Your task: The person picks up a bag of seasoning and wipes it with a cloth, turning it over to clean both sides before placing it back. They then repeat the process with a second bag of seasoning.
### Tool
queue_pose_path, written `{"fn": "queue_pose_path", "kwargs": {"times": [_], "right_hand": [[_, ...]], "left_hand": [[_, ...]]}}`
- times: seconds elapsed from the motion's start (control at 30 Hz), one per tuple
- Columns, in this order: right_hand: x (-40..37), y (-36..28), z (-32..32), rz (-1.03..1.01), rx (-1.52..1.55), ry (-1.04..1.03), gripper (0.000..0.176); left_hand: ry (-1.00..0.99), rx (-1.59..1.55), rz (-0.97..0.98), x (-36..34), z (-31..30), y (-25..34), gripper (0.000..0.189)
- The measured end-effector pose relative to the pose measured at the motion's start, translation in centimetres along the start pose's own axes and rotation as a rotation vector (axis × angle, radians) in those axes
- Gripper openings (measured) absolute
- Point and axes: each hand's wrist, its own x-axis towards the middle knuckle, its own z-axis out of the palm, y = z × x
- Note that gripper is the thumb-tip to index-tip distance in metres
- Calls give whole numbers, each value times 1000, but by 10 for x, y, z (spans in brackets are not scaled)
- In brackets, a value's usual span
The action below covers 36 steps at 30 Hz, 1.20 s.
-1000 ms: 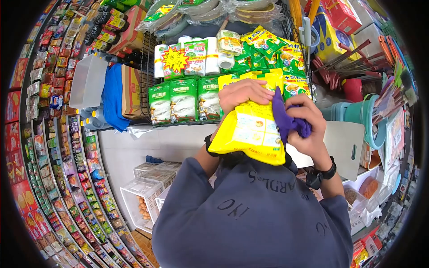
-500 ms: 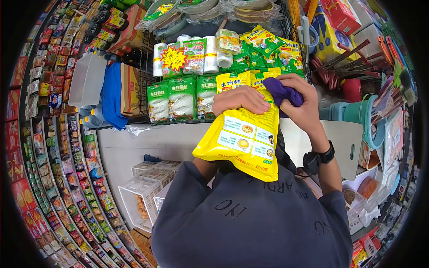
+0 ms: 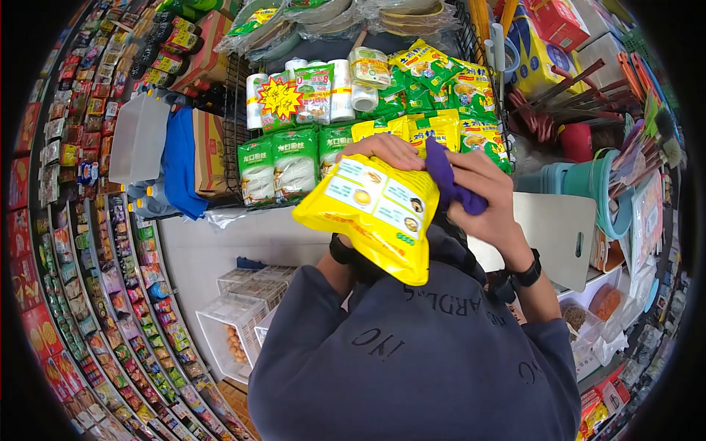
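Note:
A yellow bag of chicken seasoning hangs tilted in front of my chest, its printed back facing up. My left hand is closed over its upper edge, fingers lying across the top. Just right of the bag, my right hand pinches a bunched purple cloth, which touches or nearly touches the bag's upper right corner. Beyond both hands, more yellow seasoning bags stand at the front of a black wire rack. Green-and-white vermicelli packs sit beside them, to the left of my left hand.
White plastic rolls and green-yellow packets fill the wire rack. A blue cloth drapes at left. Crates with eggs stand on the floor. A pale board and teal buckets are at right.
The seasoning bag has moved left and slightly up, tilting further, with my left hand on it. My right hand and the purple cloth have shifted slightly down and left, uncovering more of the racked bags.

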Motion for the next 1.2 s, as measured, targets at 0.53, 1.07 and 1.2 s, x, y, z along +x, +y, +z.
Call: {"fn": "queue_pose_path", "kwargs": {"times": [0.53, 1.07, 1.2], "right_hand": [[5, 3, 14, -30, 20, -55, 50], [2, 3, 13, -24, -15, -108, 53], [0, 2, 13, -9, -20, -111, 55]], "left_hand": [[20, -138, 35, -3, -36, -17, 38], [-57, -311, 7, 2, -46, -27, 37], [-102, -374, 36, -2, -60, -42, 36]]}}
